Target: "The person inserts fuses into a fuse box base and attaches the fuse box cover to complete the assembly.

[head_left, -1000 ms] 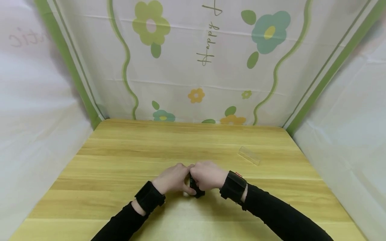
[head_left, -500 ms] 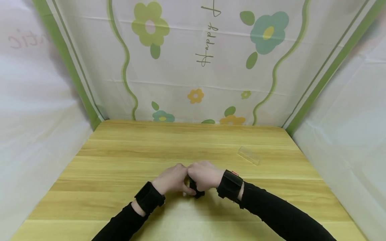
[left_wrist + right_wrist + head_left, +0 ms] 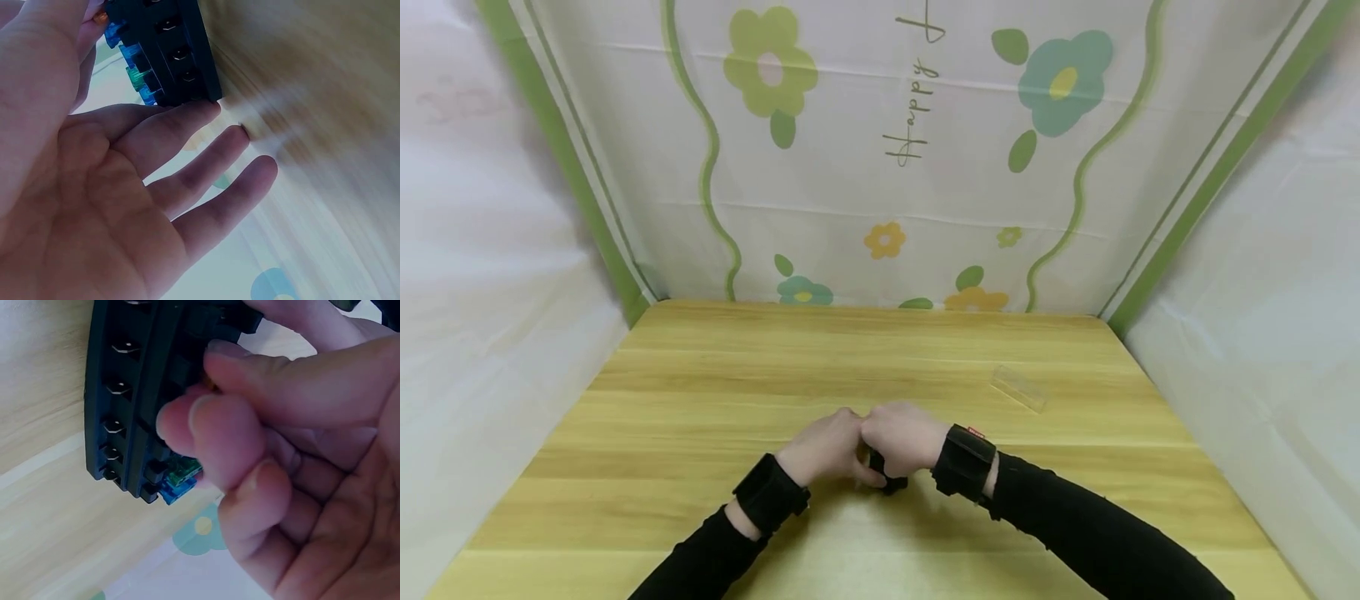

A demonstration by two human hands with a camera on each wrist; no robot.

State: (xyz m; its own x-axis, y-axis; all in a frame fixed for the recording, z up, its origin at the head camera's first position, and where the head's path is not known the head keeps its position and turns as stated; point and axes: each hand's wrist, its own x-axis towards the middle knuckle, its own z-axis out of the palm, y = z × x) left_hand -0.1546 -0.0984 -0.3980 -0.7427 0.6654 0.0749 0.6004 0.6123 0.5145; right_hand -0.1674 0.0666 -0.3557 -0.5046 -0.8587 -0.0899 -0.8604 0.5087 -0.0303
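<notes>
Fingertips (image 3: 228,434) Pinch Orange Fuse (image 3: 100,18) at Black Fuse Block (image 3: 169,53)

With my right hand (image 3: 902,435), thumb and curled fingers brought together, I pinch the orange fuse, only a sliver of it showing. My left hand (image 3: 822,446) grips the block from the other side; three of its fingers reach out nearly straight, one tip at the block's end. The block sits tilted between my hands, on the near side of the wooden tabletop (image 3: 850,354); whether it touches the wood I cannot tell. Translucent blue fuses (image 3: 129,55) and a green fuse (image 3: 182,469) line its edge, beside a row of slots with metal contacts (image 3: 117,387). Black wrist straps (image 3: 964,461) circle both my wrists, just below black sleeves (image 3: 1105,521). Farther out, to the right, a clear plastic box (image 3: 1018,389) lies on the table, well apart from the block. Behind it all rises white cloth (image 3: 820,183) printed with flowers and the word "Happy."
</notes>
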